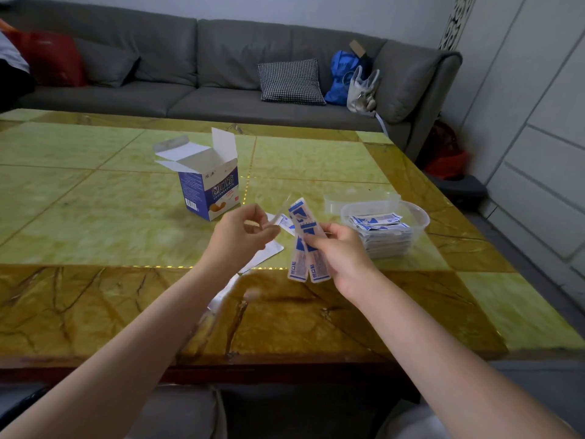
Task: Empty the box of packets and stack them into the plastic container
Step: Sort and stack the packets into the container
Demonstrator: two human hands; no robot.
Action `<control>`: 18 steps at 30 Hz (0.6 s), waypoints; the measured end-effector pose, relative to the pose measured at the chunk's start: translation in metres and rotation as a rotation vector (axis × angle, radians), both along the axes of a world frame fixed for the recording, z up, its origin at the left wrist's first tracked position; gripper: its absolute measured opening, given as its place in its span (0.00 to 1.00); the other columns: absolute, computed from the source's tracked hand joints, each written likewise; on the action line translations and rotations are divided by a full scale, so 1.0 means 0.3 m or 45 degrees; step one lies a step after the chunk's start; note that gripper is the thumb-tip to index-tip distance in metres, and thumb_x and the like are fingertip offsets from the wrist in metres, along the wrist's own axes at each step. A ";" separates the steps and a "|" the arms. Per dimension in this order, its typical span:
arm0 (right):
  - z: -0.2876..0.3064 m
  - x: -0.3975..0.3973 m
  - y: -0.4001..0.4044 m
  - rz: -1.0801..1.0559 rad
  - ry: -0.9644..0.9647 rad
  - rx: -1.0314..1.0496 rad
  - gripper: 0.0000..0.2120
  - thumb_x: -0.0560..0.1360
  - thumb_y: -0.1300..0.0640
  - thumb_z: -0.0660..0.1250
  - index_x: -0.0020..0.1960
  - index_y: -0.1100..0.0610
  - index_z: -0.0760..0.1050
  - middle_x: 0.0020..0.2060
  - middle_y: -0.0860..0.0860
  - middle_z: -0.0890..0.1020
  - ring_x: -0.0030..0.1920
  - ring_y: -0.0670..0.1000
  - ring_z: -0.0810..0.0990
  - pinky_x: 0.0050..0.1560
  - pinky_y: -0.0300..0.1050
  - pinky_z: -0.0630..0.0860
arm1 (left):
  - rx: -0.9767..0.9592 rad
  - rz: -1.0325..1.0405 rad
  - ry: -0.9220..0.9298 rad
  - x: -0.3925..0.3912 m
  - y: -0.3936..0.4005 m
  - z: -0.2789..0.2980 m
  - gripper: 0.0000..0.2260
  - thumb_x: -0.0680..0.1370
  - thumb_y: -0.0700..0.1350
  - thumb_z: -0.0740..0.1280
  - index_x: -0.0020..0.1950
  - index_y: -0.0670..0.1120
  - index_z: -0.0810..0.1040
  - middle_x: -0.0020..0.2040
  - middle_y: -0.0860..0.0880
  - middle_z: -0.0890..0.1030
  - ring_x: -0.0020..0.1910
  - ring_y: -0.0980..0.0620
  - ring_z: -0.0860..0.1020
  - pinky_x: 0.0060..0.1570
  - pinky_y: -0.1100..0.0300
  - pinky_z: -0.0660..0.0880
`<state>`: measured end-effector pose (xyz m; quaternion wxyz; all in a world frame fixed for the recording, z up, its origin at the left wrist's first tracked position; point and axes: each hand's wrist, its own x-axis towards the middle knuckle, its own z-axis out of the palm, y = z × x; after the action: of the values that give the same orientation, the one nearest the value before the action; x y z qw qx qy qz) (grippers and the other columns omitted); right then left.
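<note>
Two bare forearms, no sleeves; left hand (242,234) and right hand (340,253) without rings or watch.

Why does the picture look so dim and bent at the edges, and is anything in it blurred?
Head view: the room light is low and flat; the wide lens bows the table edge and the sofa; the thin packet pinched by the left hand is motion-blurred; the glossy tabletop mirrors the box faintly.

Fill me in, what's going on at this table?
A person is moving bandage packets from the opened box into the clear plastic container, which already holds a stack. The right hand grips a few packets; the left hand pinches a thin, blurred strip. More packets lie on the table under the hands.
</note>
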<state>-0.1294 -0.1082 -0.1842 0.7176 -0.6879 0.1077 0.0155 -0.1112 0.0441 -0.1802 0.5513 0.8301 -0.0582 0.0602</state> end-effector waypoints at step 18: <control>0.004 -0.015 0.030 0.239 -0.281 -0.574 0.08 0.78 0.58 0.62 0.54 0.59 0.75 0.49 0.55 0.81 0.49 0.53 0.81 0.52 0.53 0.78 | 0.711 -0.340 -0.476 -0.031 -0.059 -0.060 0.14 0.70 0.39 0.70 0.52 0.38 0.74 0.52 0.45 0.71 0.44 0.48 0.75 0.44 0.56 0.75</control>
<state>-0.1338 -0.0993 -0.1829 0.5491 -0.8349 -0.0347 -0.0175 -0.1206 0.0264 -0.1982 0.2863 0.9084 -0.2802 0.1201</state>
